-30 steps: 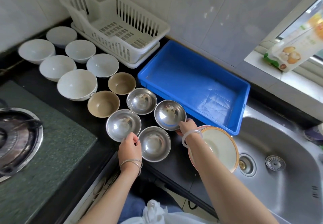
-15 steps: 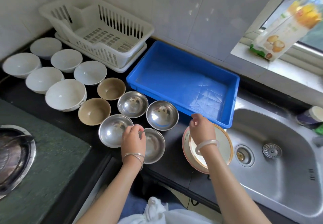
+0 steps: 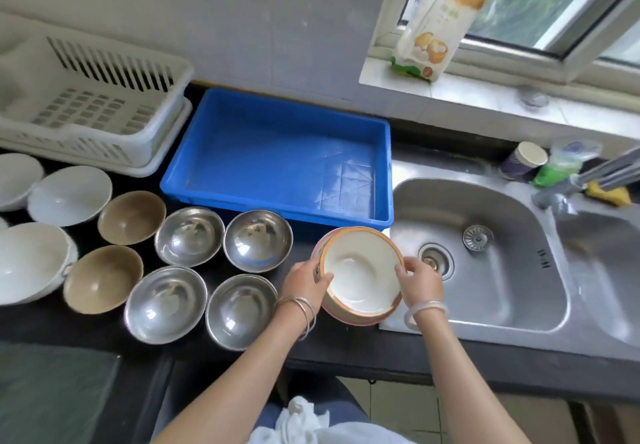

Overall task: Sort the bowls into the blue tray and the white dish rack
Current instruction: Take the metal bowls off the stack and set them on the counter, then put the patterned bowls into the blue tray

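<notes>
A cream bowl with an orange rim (image 3: 356, 267) sits on a pink-edged one at the counter's edge beside the sink. My left hand (image 3: 304, 280) grips its left rim and my right hand (image 3: 420, 280) grips its right rim. The blue tray (image 3: 277, 159) stands just behind, with nothing in it. The white dish rack (image 3: 86, 107) stands at the back left, also holding nothing. Several steel bowls (image 3: 188, 235) lie left of my hands, then two brown bowls (image 3: 131, 216) and several white bowls (image 3: 69, 194) at the far left.
The steel sink (image 3: 485, 270) lies right of the bowl, with a tap (image 3: 595, 175), a paper cup (image 3: 523, 161) and a sponge behind it. A printed bag (image 3: 436, 24) stands on the window sill. A green mat (image 3: 52, 391) covers the near-left counter.
My left hand left the steel bowls and moved right onto the orange-rimmed bowl. My right hand shifted to its right rim. The camera swung right, so the stove is out of view.
</notes>
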